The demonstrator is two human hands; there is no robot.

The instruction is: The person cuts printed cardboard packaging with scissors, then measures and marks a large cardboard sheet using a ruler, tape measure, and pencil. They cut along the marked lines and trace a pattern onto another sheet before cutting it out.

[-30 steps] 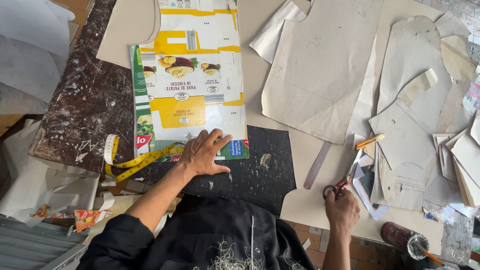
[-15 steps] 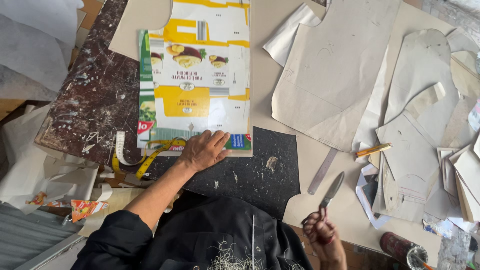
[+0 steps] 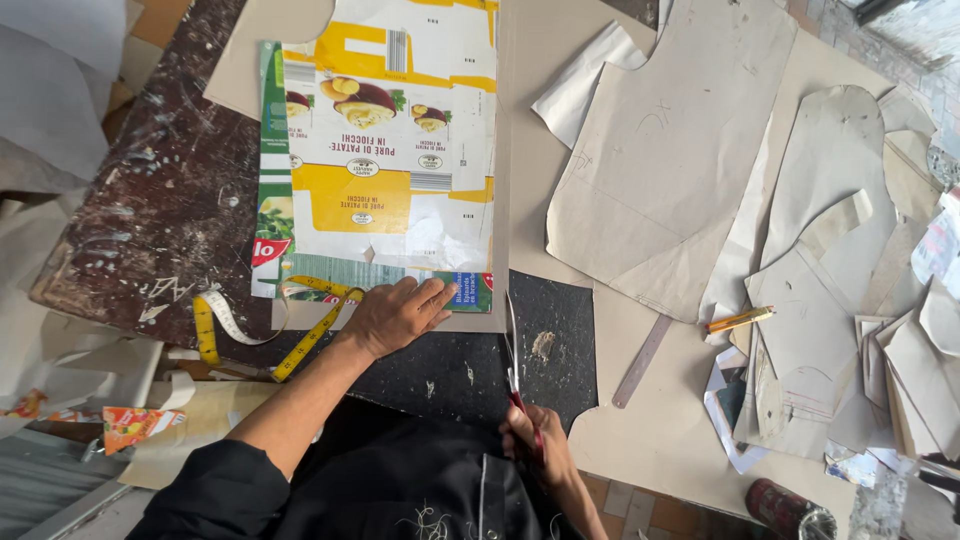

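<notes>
Flat, left hand (image 3: 395, 315) presses cardboard (image 3: 390, 190); right hand (image 3: 535, 450) grips scissors (image 3: 514, 360).

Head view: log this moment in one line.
left hand: flat on flattened food carton | right hand: holds scissors, blades at carton's lower right edge | nearby: yellow tape measure

1. A flattened yellow and white printed cardboard carton (image 3: 385, 160) is lying on the dark scratched worktable (image 3: 160, 210), towards its left half.
2. The left hand (image 3: 395, 315) is pressing on the carton's near edge.
3. A yellow measuring tape (image 3: 270, 330) is curling just left of that hand, partly on the carton's near left corner.
4. A black rough-surfaced sheet (image 3: 555, 340) is lying in front of the carton, nearer the person.
5. The right hand (image 3: 530, 440) is holding red-handled scissors (image 3: 513, 360) over that sheet, blades at the carton's right near corner.
6. A large beige paper pattern piece (image 3: 660, 150) is lying right of the carton.
7. A flat metal ruler (image 3: 642, 362) is lying right of the sheet, with a yellow pencil (image 3: 738, 320) just beyond it.
</notes>
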